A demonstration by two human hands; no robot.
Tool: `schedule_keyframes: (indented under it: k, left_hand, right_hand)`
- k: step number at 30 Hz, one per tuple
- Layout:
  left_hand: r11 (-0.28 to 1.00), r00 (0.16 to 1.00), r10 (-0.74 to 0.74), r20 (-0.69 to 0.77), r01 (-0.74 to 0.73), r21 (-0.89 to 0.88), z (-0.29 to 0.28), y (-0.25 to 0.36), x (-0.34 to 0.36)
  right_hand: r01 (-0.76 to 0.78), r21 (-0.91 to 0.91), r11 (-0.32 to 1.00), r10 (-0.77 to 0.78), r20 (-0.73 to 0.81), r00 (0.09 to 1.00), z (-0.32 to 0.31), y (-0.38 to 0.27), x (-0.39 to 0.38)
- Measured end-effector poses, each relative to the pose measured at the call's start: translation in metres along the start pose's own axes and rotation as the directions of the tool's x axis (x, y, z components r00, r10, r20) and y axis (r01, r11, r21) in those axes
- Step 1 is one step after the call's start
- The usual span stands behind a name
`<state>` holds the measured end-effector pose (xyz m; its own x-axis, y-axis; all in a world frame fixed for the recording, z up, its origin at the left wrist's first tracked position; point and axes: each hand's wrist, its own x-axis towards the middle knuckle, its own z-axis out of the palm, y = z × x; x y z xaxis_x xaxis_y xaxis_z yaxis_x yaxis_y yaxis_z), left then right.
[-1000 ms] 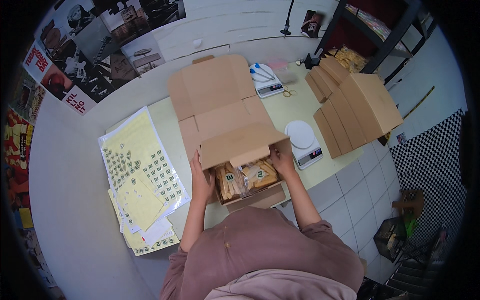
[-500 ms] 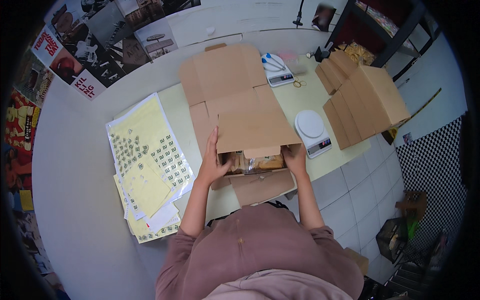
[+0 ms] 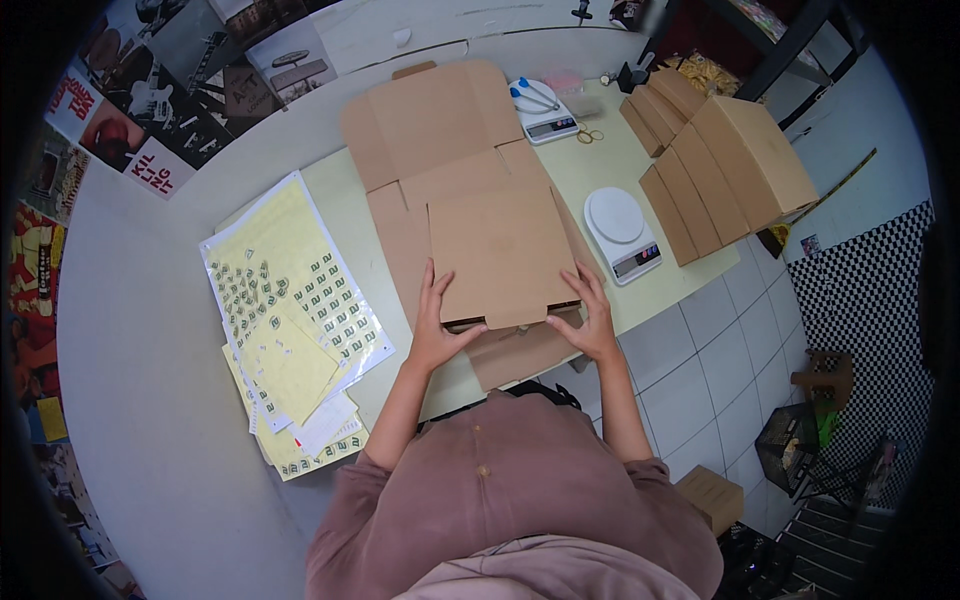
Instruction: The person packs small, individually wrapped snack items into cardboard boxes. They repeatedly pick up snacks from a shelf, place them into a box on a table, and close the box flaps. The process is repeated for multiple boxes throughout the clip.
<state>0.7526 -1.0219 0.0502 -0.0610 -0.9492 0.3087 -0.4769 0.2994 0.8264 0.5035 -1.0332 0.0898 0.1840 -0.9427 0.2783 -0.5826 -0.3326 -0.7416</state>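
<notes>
Now the lid flap of the cardboard box (image 3: 497, 255) is down flat over the tray; half a second ago it was still angled up, and a second ago the packets inside were visible. They're covered now, so the closing looks nearly done, with the front tuck flap still sticking out toward 6 o'clock. Box sits mid-worktop (image 3: 600, 175). Left hand (image 3: 437, 322) at its 7 o'clock corner, fingers spread flat, pressing, gripping nothing. Right hand (image 3: 592, 315) at 5 o'clock, same: open, flat on the edge. White scale (image 3: 622, 232) at 3 o'clock, sticker sheets (image 3: 290, 310) at 9, stacked flat boxes (image 3: 725, 165) at 2.
</notes>
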Motion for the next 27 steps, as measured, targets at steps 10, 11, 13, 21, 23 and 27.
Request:
schedule_keyframes:
  k: [10,11,13,21,23,27]
  left_hand:
    - [1.000,0.999,-0.007,-0.044,0.007,-0.008,0.011,-0.004,-0.005]
    - [1.000,0.999,-0.016,-0.047,0.015,-0.020,0.011,-0.005,-0.005]
    - [0.999,0.998,-0.019,-0.056,0.017,-0.040,0.013,-0.006,-0.006]
    - [0.999,0.999,0.011,-0.047,-0.013,-0.037,0.016,-0.014,-0.015]
    - [0.997,0.997,-0.001,-0.074,-0.005,-0.079,0.022,-0.021,-0.017]
    - [0.982,0.994,-0.098,-0.038,0.090,-0.168,0.029,-0.031,-0.017]
  right_hand:
    - [0.025,-0.017,1.000,-0.026,-0.053,0.998,0.017,0.014,-0.004]
    - [0.027,-0.015,1.000,-0.027,-0.053,0.998,0.018,0.016,-0.005]
    - [0.017,-0.012,1.000,-0.018,-0.046,0.999,0.018,0.017,-0.006]
    - [0.027,0.063,0.998,-0.023,-0.066,0.998,0.026,0.022,-0.013]
    - [0.013,0.098,0.995,0.000,-0.133,0.991,0.036,0.033,-0.018]
    - [-0.106,0.187,0.976,0.138,-0.163,0.977,0.052,0.049,-0.025]
